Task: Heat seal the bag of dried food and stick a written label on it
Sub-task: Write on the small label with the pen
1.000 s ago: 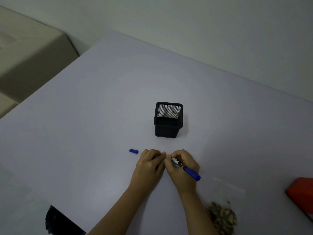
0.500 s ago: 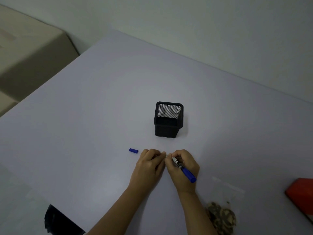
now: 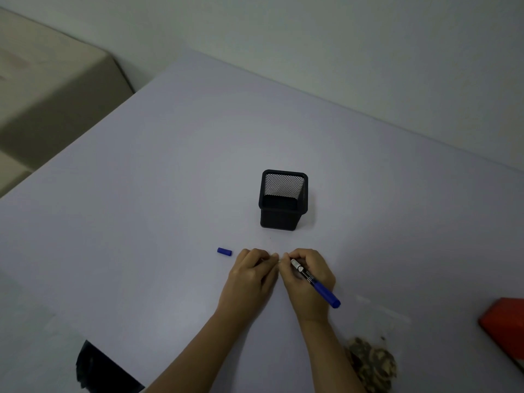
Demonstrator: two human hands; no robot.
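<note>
Pen [image 3: 320, 289] tail shifts slightly, hands stay put. Your right hand [image 3: 299, 292] grips pen, left hand [image 3: 249, 276] pinches prob. label [image 3: 279, 258]; bag [image 3: 371, 361] unlabelled, seal unclear.

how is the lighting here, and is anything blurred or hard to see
Head view: dim light, brightest on the table around the mesh pen holder, darker in the corners; no glare. Head view: the marker is sharp; the clear bag around the dried food barely shows; the pale item pinched between left hand and right hand is too faint to identify.
</note>
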